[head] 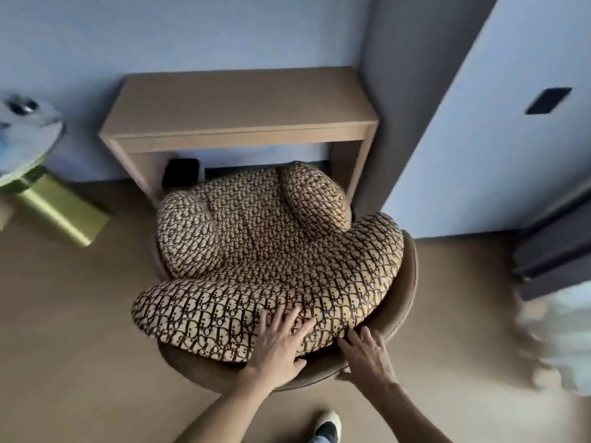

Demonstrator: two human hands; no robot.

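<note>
The left hand (281, 342) lay flat on the cushion (271, 251), its fingers (286, 319) straight, spread and holding nothing, pressing the thick back pad near its lower edge. The right hand (367, 358) rested just beside it on the chair (407, 282). Its fingers (364, 338) were stretched fairly straight across the brown rim, with the tips touching the cushion's edge and the thumb on the rim's outer side. They were not curled round anything.

The cushion, patterned in tan and dark brown, filled the round chair. Its back pad sat under the left fingers, its seat lay beyond the fingertips, and a side lobe bulged at each far corner. The chair's rim showed below and to the right of both hands.

Beyond the cushion, well past the fingertips, stood a wooden surface (243, 100) against the wall, with the chair's far side pushed under it. A black box (180, 177) sat on the floor (80, 314) beneath it, to the far left of the fingers. Farther left stood a green stand (60, 209) under a blurred round top (28, 129). To the right of the fingers rose a pale door (479, 123), with something white and blurred (566, 330) below it. Behind the wrists, a shoe (327, 425) was on the floor.
</note>
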